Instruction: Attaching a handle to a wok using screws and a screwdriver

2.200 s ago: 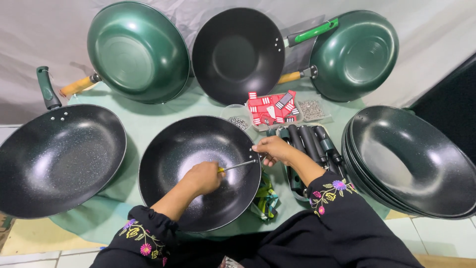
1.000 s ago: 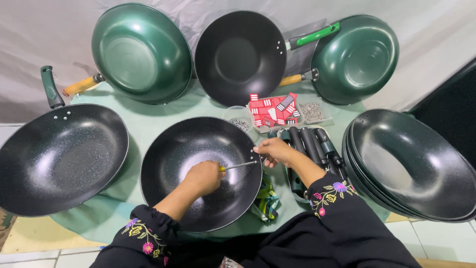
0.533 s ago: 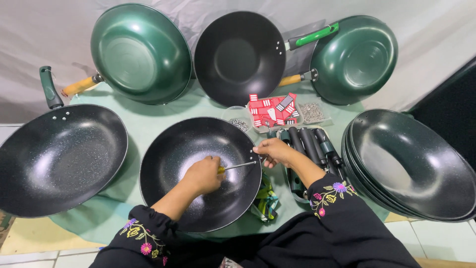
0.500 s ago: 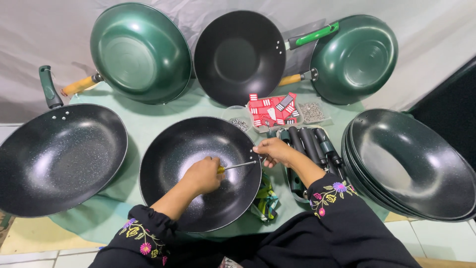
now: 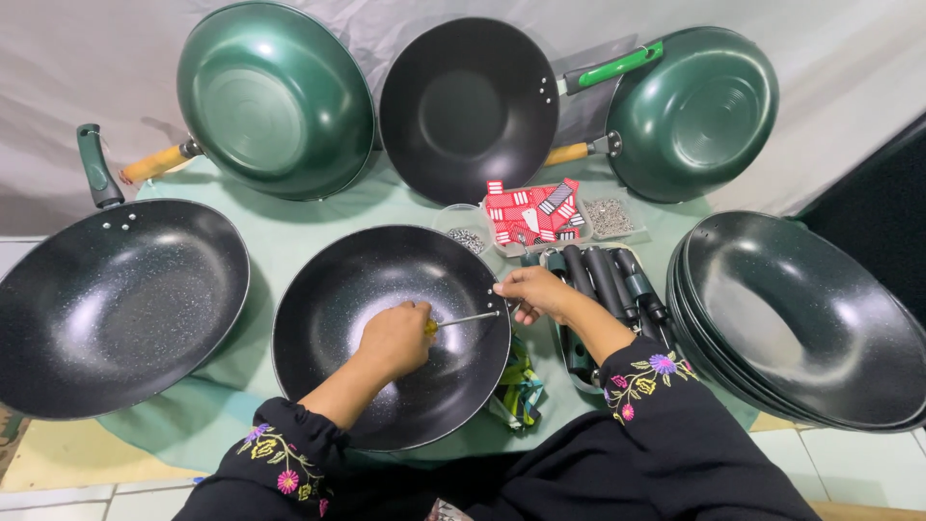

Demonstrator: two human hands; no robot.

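Observation:
A black speckled wok pan (image 5: pixel 347 289) without a handle lies in front of me on a pale green cloth (image 5: pixel 280 232). Inside it, my left hand (image 5: pixel 395 338) grips a screwdriver (image 5: pixel 463 319) whose metal shaft points right at the pan's right rim. My right hand (image 5: pixel 533 292) pinches that rim where the shaft tip meets it. What the fingers pinch there is too small to tell.
A tray of black pan handles (image 5: pixel 603 289) sits right of the pan, with a stack of handleless black pans (image 5: pixel 810 318) further right. Behind are red-and-white packets (image 5: pixel 531 212), small screw tubs (image 5: pixel 468 236), a handled black pan (image 5: pixel 106 299) at left and three pans (image 5: pixel 463 106) against the backdrop.
Both hands stay at the pan's right rim with the screwdriver. The view has shifted only slightly.

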